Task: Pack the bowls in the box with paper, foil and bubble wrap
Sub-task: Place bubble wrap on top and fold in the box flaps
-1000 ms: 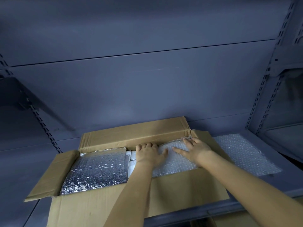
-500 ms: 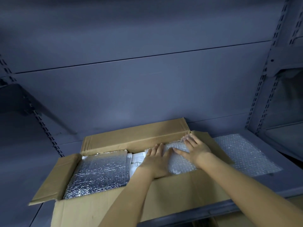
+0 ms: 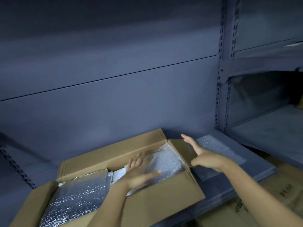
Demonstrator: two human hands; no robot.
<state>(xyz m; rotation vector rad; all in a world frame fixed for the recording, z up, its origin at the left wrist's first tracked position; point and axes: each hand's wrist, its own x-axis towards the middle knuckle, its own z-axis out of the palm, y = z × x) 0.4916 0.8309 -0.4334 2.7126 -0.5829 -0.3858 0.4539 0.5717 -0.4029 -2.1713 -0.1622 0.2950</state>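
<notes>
An open cardboard box (image 3: 114,154) sits on a grey metal shelf. Silver foil sheeting (image 3: 77,199) covers its left half. White paper (image 3: 117,174) shows in the middle. Bubble wrap (image 3: 167,161) fills the right end. My left hand (image 3: 141,172) lies flat, fingers apart, on the bubble wrap inside the box. My right hand (image 3: 201,154) hovers open above the box's right flap (image 3: 180,146), holding nothing. No bowls are visible; the coverings hide what lies beneath.
A second sheet of bubble wrap (image 3: 219,148) lies on the shelf (image 3: 237,177) right of the box. The shelf's back panel rises close behind. A slotted upright (image 3: 221,95) stands at right. More cardboard cartons (image 3: 287,194) sit below.
My right hand has lifted off the bubble wrap in the box and moved right, above the flap. My left hand has slid right onto the bubble wrap. The camera has turned right.
</notes>
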